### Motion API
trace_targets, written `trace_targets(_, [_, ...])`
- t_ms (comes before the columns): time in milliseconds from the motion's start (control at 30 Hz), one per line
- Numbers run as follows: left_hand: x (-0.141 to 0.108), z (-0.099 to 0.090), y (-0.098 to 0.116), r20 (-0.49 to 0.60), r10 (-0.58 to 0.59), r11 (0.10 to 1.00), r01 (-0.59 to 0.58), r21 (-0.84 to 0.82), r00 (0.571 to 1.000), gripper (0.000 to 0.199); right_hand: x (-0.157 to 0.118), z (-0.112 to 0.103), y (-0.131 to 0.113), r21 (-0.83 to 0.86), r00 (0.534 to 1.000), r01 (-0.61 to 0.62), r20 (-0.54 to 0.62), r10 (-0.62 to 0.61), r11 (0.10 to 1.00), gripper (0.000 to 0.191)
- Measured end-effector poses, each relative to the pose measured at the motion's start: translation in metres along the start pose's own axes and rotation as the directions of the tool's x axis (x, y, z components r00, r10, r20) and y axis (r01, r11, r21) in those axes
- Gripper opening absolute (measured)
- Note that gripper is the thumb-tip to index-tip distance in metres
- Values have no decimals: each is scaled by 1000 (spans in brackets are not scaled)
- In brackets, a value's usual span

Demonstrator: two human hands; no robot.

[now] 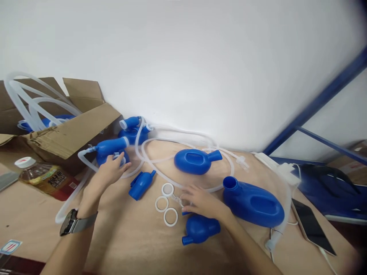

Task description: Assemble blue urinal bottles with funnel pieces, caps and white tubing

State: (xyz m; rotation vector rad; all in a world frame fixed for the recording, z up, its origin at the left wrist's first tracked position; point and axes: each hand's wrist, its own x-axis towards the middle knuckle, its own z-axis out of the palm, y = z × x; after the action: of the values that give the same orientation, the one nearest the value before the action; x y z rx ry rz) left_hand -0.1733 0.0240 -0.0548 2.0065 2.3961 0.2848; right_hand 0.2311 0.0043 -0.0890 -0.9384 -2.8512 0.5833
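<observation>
Head view: left hand (109,170), fingers parted, at a blue bottle (101,157), back left on the table (129,240); right hand (202,201) curled beside a white cap (168,190), grip unclear. Apparently reaching for parts; taking the cap would call for a pinch.

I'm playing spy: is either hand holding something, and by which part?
Can't tell: left hand at a blue bottle, right hand by a white cap, any grip hidden.

Left hand (110,170) is stretched out at a blue bottle (101,157) near the cardboard box (86,130), right hand (202,200) is held just by a stubby blue piece (200,230). Some white rings (171,225) are scattered between them, and a big blue jug (249,202) is parked beside a phone (312,226).
</observation>
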Motion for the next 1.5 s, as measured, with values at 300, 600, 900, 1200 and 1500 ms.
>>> trace_targets(300, [13, -24, 17, 207, 286, 907, -195, -374, 936, 61, 24, -19, 1, 25, 991, 30, -135, -27, 999, 36])
trace_targets(600, [-4, -3, 35, 145, 295, 837, -182, -516, 945, 72, 145, -53, -32, 333, 924, -37, -348, 160, 942, 48])
trace_targets(900, [-30, -70, 28, 107, 392, 819, -294, -492, 914, 56, 233, -57, -38, 149, 959, -7, -281, 49, 989, 32])
trace_targets(1200, [30, -67, -8, -94, 139, 938, -162, -307, 986, 82, 259, -46, -22, 325, 958, -28, -261, 118, 945, 17])
trace_targets(1500, [48, -28, -6, 17, 178, 942, -165, -293, 984, 74, 262, -55, -28, 265, 940, -46, -314, 132, 963, 17])
